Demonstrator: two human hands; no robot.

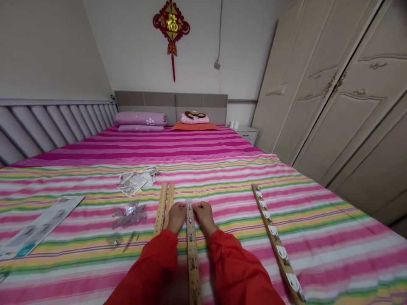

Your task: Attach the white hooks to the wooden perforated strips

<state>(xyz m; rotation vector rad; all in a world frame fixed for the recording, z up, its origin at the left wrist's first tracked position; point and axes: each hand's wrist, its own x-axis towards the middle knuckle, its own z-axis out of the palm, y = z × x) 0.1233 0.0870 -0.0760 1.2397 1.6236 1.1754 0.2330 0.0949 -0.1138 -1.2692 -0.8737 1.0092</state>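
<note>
A wooden strip (192,245) with a row of small metal hooks lies lengthwise before me. At its far end is a clear plastic-backed hook (189,206). My left hand (177,217) is closed in a pinch at this hook's left edge, and my right hand (204,216) pinches at its right edge. The fingertips partly cover the clear backing. Two bare wooden strips with holes (161,207) lie beside my left hand. Farther left sit a pile of clear hooks (130,214), a single round clear hook (115,241) and a small pointed metal tool (129,241).
On the right lies another wooden strip (272,231) carrying white pieces with metal hooks. Opened plastic packaging (136,181) and a long packaged card (41,226) are on the left. All rest on a striped bedspread (235,203); a wardrobe (337,93) stands at right.
</note>
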